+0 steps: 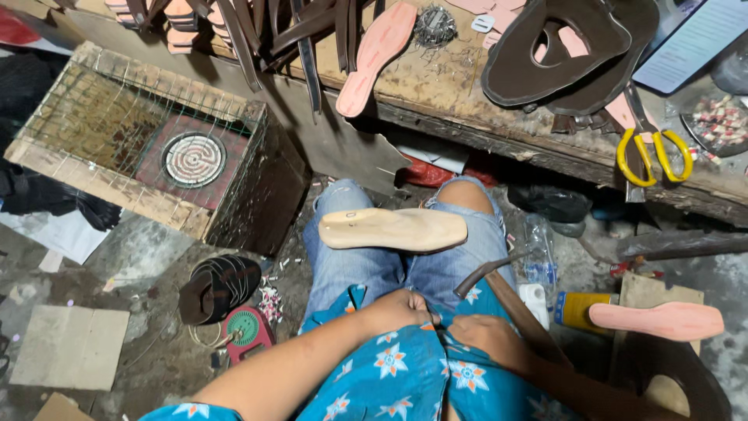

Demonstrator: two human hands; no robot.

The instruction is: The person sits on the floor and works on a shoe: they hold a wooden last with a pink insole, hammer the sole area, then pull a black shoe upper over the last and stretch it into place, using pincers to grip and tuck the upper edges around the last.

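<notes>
A pale wooden shoe last (393,229) lies sideways across my knees, on torn blue jeans. Both hands are drawn in at my lap, below the last and apart from it. My left hand (397,308) is curled against my blue flowered shirt. My right hand (487,335) is closed beside it; the two meet over a small dark thing that I cannot make out. A dark curved tool handle (485,273) rests on my right thigh, just above the right hand. Whether either hand grips anything is hidden.
A wire-mesh box (125,125) with a coil heater (194,159) stands at left. The workbench (436,86) ahead carries pink insoles (376,56), dark leather pieces (553,47) and yellow-handled scissors (653,152). A pink insole (658,320), yellow can (576,309), sandal (218,288) and cardboard (70,347) lie on the floor.
</notes>
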